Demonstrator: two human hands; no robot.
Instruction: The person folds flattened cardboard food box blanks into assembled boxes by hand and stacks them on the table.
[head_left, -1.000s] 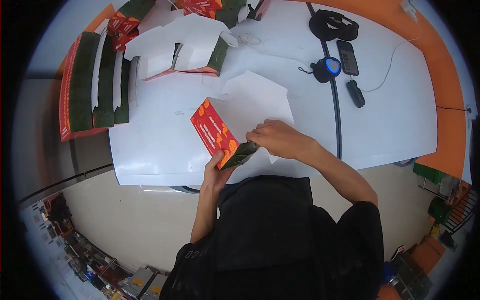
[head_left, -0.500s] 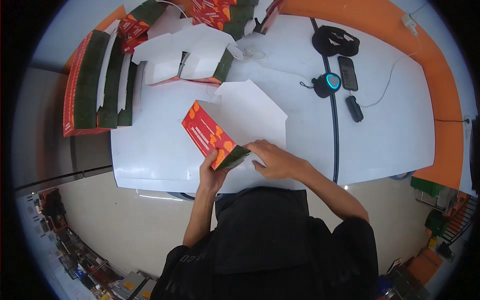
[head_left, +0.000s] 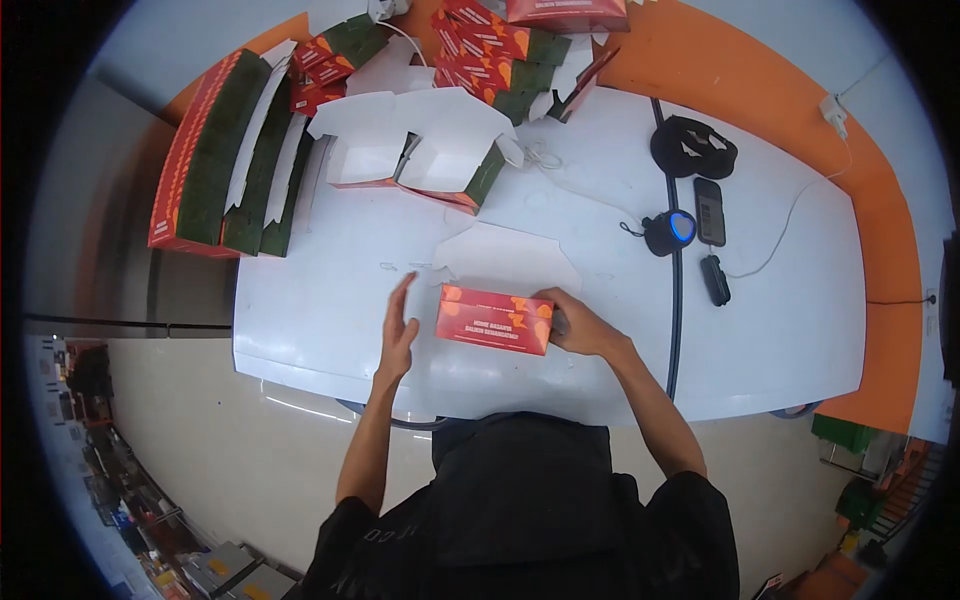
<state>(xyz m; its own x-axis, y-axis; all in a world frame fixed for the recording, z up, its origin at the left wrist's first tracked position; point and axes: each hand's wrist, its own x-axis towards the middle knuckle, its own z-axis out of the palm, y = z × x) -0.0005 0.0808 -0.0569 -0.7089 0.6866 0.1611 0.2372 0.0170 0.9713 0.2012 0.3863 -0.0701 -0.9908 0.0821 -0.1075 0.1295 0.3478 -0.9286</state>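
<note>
A red cardboard food box (head_left: 490,322) with orange spots and white lettering is in front of me, its printed side toward me. Its white lid flap (head_left: 510,255) stands open on the far side. My right hand (head_left: 582,325) grips the box at its right end; the fingers are partly hidden behind it. Apart from the box, on its left, my left hand (head_left: 398,332) is held up with fingers stretched out and nothing in it.
Two open boxes (head_left: 420,165) stand farther back on the white table (head_left: 620,330). Nested boxes (head_left: 200,160) are at the left, and folded ones (head_left: 485,60) are piled behind. Toward the right lie a small speaker (head_left: 668,232), a phone (head_left: 709,212), a black strap (head_left: 693,147) and a cabled black device (head_left: 715,280).
My left hand has let go of the box and moved off to its left. The box has turned level, printed side toward me, with my right hand now at its end. The view has shifted.
</note>
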